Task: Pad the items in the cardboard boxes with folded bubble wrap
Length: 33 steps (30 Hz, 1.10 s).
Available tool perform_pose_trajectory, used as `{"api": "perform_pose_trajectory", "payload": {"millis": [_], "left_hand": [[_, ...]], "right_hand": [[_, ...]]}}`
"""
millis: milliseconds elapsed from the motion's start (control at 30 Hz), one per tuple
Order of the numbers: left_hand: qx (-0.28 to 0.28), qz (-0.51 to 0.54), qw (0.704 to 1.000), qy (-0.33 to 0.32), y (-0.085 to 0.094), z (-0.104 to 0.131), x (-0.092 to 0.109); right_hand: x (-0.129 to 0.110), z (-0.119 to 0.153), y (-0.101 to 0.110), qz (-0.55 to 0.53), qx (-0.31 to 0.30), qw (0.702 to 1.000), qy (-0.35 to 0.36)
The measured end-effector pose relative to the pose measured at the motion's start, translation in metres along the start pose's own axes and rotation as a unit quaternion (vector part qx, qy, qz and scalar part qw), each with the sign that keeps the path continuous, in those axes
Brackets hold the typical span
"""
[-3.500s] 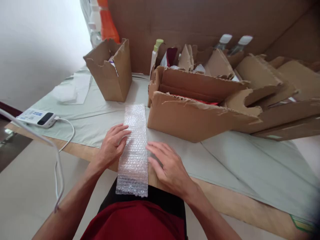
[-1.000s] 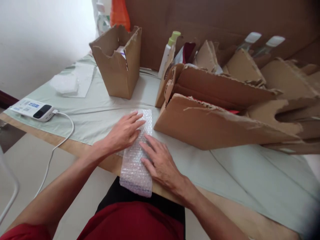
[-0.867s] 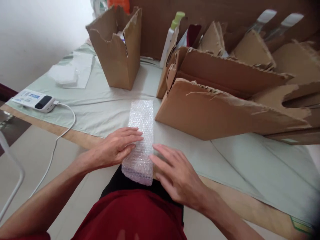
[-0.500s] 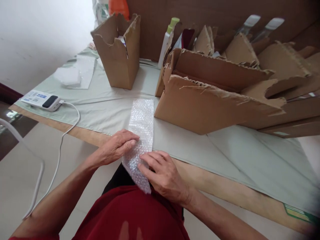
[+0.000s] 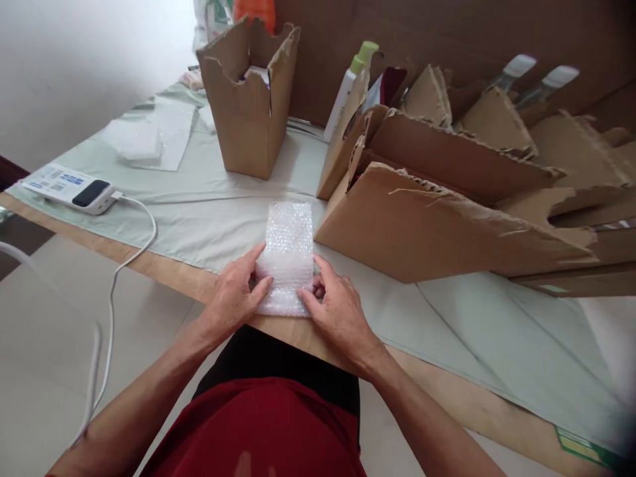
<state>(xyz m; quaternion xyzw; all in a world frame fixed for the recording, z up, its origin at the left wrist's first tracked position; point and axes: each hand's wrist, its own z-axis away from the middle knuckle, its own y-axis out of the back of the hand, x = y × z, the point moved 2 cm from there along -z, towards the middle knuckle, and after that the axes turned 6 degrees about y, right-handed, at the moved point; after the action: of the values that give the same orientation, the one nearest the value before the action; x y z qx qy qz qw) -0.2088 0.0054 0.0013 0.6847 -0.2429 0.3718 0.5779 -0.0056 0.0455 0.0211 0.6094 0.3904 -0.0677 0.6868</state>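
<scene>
A piece of clear bubble wrap (image 5: 288, 232) lies on the cloth at the table's front edge, its near part folded back over itself. My left hand (image 5: 238, 285) grips its left side, thumb on top of the fold and index finger along the edge. On the opposite side my right hand (image 5: 338, 301) pinches the right edge, thumb above and fingers curled at the side. Whether anything is inside the fold I cannot tell.
Cardboard holders (image 5: 447, 232) stand close on the right, with bottles behind. A tall cardboard box (image 5: 243, 119) stands behind the wrap. To the left lie plastic sheets (image 5: 171, 132) and a white power bank (image 5: 94, 197) with a cable (image 5: 119, 265).
The near end of the bubble wrap, which hung over the table edge, is now folded up onto the rest. Both hands have moved to its two sides.
</scene>
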Motion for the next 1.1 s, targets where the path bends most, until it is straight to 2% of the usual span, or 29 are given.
{"api": "perform_pose_trajectory", "payload": {"millis": [200, 300, 367, 433, 533, 600, 667, 700, 767, 833, 933, 1000, 1100], "left_hand": [[-0.009, -0.024, 0.998, -0.056, -0.004, -0.009, 0.0], [-0.008, -0.073, 0.995, -0.068, -0.007, -0.01, 0.003], [-0.005, -0.115, 0.991, -0.068, -0.009, -0.01, 0.003], [-0.007, -0.145, 0.987, -0.071, -0.01, -0.01, 0.004], [-0.008, -0.166, 0.982, -0.084, -0.011, -0.009, 0.005], [0.019, -0.163, 0.982, -0.095, -0.008, -0.004, 0.007], [0.055, -0.133, 0.982, -0.121, -0.002, 0.006, 0.011], [0.055, -0.111, 0.983, -0.138, 0.002, 0.012, 0.013], [0.015, -0.068, 0.982, -0.174, 0.01, 0.026, 0.016], [-0.031, -0.046, 0.98, -0.191, 0.015, 0.038, 0.019], [-0.026, -0.053, 0.986, -0.155, 0.015, 0.039, 0.018], [-0.01, -0.067, 0.992, -0.108, 0.008, 0.03, 0.015], [0.013, -0.108, 0.992, -0.07, -0.004, 0.011, 0.011]], "right_hand": [[0.003, 0.013, 0.006, 0.008, 0.032, 0.999, 0.029], [0.008, 0.017, 0.01, 0.01, 0.05, 0.998, 0.045], [0.01, 0.022, 0.014, 0.032, 0.073, 0.994, 0.073], [0.01, 0.029, 0.02, 0.068, 0.084, 0.985, 0.135], [0.006, 0.039, 0.02, 0.119, 0.026, 0.963, 0.242], [0.003, 0.041, 0.016, 0.138, -0.012, 0.954, 0.267], [0.001, 0.038, 0.013, 0.134, -0.011, 0.954, 0.27], [0.0, 0.035, 0.012, 0.117, -0.002, 0.956, 0.27], [-0.002, 0.029, 0.014, 0.057, 0.0, 0.961, 0.269], [-0.005, 0.023, 0.017, -0.015, -0.023, 0.97, 0.242], [-0.005, 0.018, 0.022, -0.09, -0.048, 0.982, 0.157], [-0.004, 0.019, 0.024, -0.066, 0.005, 0.989, 0.132], [-0.003, 0.025, 0.023, 0.061, 0.104, 0.973, 0.197]]}}
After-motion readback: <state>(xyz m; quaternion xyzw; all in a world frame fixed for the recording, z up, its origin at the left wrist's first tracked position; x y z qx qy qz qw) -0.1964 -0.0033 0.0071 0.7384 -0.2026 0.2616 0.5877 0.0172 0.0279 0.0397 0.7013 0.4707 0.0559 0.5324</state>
